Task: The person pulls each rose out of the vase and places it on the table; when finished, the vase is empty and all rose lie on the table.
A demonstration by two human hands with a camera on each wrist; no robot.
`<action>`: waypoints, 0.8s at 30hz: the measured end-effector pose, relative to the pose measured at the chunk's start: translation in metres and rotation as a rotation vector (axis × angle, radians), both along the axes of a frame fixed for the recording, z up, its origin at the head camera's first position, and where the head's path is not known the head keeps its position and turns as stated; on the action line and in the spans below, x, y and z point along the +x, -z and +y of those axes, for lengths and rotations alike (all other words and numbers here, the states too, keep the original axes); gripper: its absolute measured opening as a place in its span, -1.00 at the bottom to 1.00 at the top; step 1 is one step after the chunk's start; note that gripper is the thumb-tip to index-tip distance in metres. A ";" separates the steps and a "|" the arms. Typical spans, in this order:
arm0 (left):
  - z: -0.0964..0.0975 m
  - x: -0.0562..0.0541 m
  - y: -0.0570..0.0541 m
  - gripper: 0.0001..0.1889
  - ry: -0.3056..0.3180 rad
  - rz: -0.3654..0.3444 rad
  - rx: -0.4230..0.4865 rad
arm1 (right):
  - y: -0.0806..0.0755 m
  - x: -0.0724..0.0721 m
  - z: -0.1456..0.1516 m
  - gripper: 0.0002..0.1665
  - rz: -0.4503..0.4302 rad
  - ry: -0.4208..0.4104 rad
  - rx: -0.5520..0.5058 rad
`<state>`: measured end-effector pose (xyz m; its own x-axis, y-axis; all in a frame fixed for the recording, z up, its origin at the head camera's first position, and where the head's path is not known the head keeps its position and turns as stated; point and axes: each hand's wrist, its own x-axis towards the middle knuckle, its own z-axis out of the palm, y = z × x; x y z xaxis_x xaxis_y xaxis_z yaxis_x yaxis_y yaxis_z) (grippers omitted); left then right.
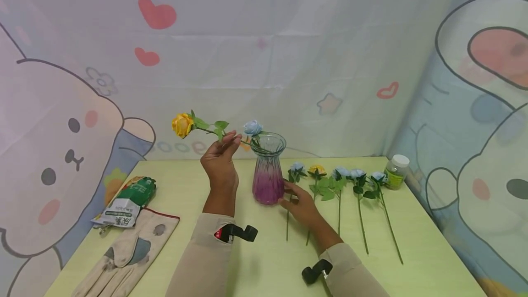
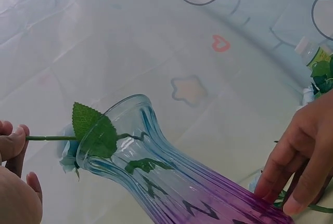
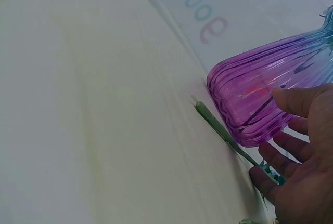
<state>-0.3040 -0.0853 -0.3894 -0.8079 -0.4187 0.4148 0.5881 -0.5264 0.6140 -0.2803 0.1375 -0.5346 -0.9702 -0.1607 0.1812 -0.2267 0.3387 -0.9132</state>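
Note:
My left hand (image 1: 221,163) pinches the stem of a yellow rose (image 1: 182,125), held nearly level with its bloom off to the left. The stem's far end meets the mouth of a glass vase (image 1: 268,175), clear blue above and purple below. One light blue rose (image 1: 253,128) stands in the vase, its bloom at the left rim. Low on the vase's right side, my right hand (image 1: 303,203) has its fingertips at the purple glass, fingers slightly bent. In the right wrist view, a green stem (image 3: 221,130) lies beneath that hand, beside the vase base (image 3: 239,99).
Right of the vase lie several blue roses (image 1: 358,174) and another yellow rose (image 1: 316,170) on the table (image 1: 264,251). A white-capped jar (image 1: 397,172) stands at the back right corner. At left are a green and white packet (image 1: 129,201) and work gloves (image 1: 132,251).

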 end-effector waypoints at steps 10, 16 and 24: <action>-0.010 0.002 -0.007 -0.65 -0.025 -0.013 0.092 | 0.003 -0.002 0.000 -0.23 0.006 -0.002 -0.020; -0.021 0.007 -0.015 -0.66 -0.047 0.012 0.118 | 0.005 -0.002 0.000 -0.23 0.014 0.000 -0.029; -0.040 0.015 -0.021 -0.69 -0.020 0.052 0.122 | 0.001 -0.001 -0.001 -0.24 0.015 0.012 -0.015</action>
<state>-0.2889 -0.1249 -0.3687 -0.7775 -0.4840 0.4014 0.6287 -0.5832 0.5145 -0.2813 0.1363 -0.5359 -0.9691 -0.1464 0.1985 -0.2368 0.3274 -0.9148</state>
